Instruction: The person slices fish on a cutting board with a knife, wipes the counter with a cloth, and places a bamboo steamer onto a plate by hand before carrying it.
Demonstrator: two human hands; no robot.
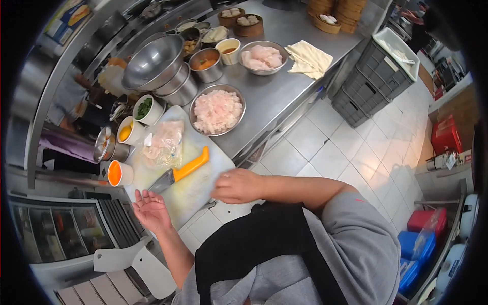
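My left hand (152, 211) is held palm up with its fingers apart, by the near left edge of the white cutting board (195, 190). Curled closed, my right hand (237, 185) hovers at the board's right edge; whatever its fingers hold, if anything, is hidden. Between the two lies a knife with a yellow handle (191, 165), its blade pointing toward my left hand. Behind the knife, a clear plastic bag (163, 145) with pale raw meat rests on the board. A steel bowl of diced pale meat (218, 111) stands just past the board.
Tubs of orange garnish (115, 174), yellow food (125, 133) and chopped greens (145, 108) line the board's left side. Farther back are stacked steel bowls (155, 61), a bowl of pale fillets (262, 57), a cloth (309, 58) and bamboo steamers (249, 25). Grey crates (363, 86) stand right.
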